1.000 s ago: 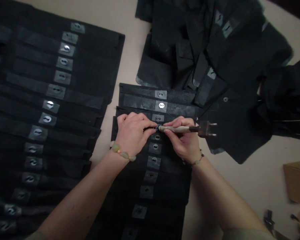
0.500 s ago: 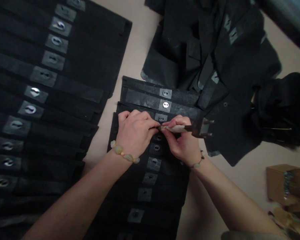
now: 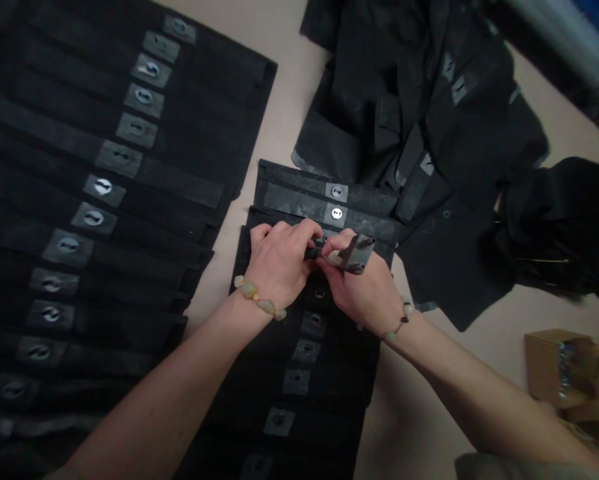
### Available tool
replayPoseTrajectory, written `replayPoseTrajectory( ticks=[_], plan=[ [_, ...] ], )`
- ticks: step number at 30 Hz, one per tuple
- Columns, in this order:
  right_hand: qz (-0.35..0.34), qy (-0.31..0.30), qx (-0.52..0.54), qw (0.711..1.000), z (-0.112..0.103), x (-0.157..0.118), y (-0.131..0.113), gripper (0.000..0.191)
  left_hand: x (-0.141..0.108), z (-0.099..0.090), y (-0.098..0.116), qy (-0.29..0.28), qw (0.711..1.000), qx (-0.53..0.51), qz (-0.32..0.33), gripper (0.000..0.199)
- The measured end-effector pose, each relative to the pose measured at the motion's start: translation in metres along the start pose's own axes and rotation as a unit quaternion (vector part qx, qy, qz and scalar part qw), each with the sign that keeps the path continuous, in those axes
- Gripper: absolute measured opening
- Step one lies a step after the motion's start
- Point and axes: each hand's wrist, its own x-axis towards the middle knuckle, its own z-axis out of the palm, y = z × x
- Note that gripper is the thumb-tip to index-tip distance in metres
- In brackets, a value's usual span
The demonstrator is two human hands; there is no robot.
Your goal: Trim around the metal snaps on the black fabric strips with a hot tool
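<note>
My left hand [image 3: 282, 257] is closed, thumb and fingers pinching a dark edge of a black fabric piece [image 3: 312, 253] in the middle stack. Close beside it, my right hand [image 3: 364, 287] grips a small tool [image 3: 358, 254] with a pale wrapped handle and a wide metal end bearing two prongs. The tool's narrow tip meets the fabric at my left fingertips; the exact contact is hidden. Under both hands lie overlapping black fabric pieces [image 3: 339, 363], each with a grey patch. A shiny slotted metal disc [image 3: 336, 213] sits on a patch just above my hands.
To the left spreads a large row of overlapping black pieces [image 3: 194, 113] with slotted discs. A loose heap of black pieces [image 3: 359, 127] lies at the upper right. Black cloth [image 3: 564, 227] is at the right, above an open cardboard box [image 3: 544, 360] with small shiny items.
The tool in my right hand has tilted, its pronged end swinging up toward the camera. My left fingers have curled in more, with dark fabric raised between them. The view has shifted slightly.
</note>
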Motion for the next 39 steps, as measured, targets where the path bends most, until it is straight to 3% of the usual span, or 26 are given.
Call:
replayPoseTrajectory(
  ticks=[4, 8, 13, 17, 23, 30, 35, 39],
  plan=[
    [-0.001, -0.008, -0.030, 1.000, 0.006, -0.002, -0.003, 0.003, 0.000, 0.001, 0.000, -0.004, 1.000, 0.016, -0.005, 0.021],
    [0.026, 0.071, 0.082, 0.994, 0.019, -0.017, 0.003, 0.008, 0.000, -0.001, 0.003, 0.002, 1.000, 0.011, -0.015, 0.021],
    [0.073, 0.160, 0.268, 0.947, 0.022, -0.029, 0.019, 0.013, 0.009, -0.007, 0.015, 0.000, 0.999, 0.029, -0.030, 0.017],
    [0.100, 0.205, 0.339, 0.913, 0.013, -0.021, 0.042, 0.020, 0.022, -0.002, 0.019, 0.014, 0.997, 0.074, 0.015, 0.011],
    [0.034, 0.141, 0.317, 0.937, 0.020, -0.011, 0.063, 0.017, 0.030, 0.007, 0.010, 0.019, 0.998, 0.057, 0.004, 0.010],
    [0.070, 0.154, 0.350, 0.921, 0.022, -0.008, 0.058, 0.018, 0.031, 0.004, 0.011, -0.002, 0.999, 0.051, -0.011, 0.010],
    [0.039, 0.066, 0.226, 0.971, 0.004, 0.011, 0.048, 0.009, 0.030, 0.002, 0.011, -0.011, 0.999, 0.044, -0.026, 0.021],
    [0.026, 0.018, 0.124, 0.992, -0.004, 0.022, 0.038, 0.003, 0.031, 0.002, 0.010, -0.004, 0.999, 0.029, -0.041, 0.026]
  ],
)
